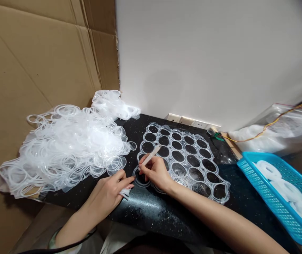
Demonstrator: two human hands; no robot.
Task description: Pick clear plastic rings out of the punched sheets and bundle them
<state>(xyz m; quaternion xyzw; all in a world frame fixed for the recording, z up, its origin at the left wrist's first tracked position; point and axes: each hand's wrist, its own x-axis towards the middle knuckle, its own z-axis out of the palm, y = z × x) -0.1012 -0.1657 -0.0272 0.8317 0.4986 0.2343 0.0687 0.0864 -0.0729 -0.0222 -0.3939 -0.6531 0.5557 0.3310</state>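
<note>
Lighting: bright, soft, even; source out of frame. Wall (209, 60): pale, evenly lit, falling into a blurred dark patch at the upper right of the frame. Counter (151, 218): black, with broad speckled glare at lower middle. Ring sheet (185, 158): crisp white highlights along its edges, centre of the frame. Cardboard (34, 70): matt, no glare, soft shadow at lower left. Distortion: wide-angle bowing toward the frame edges. Focus: sharp at centre, softer in the corners.
</note>
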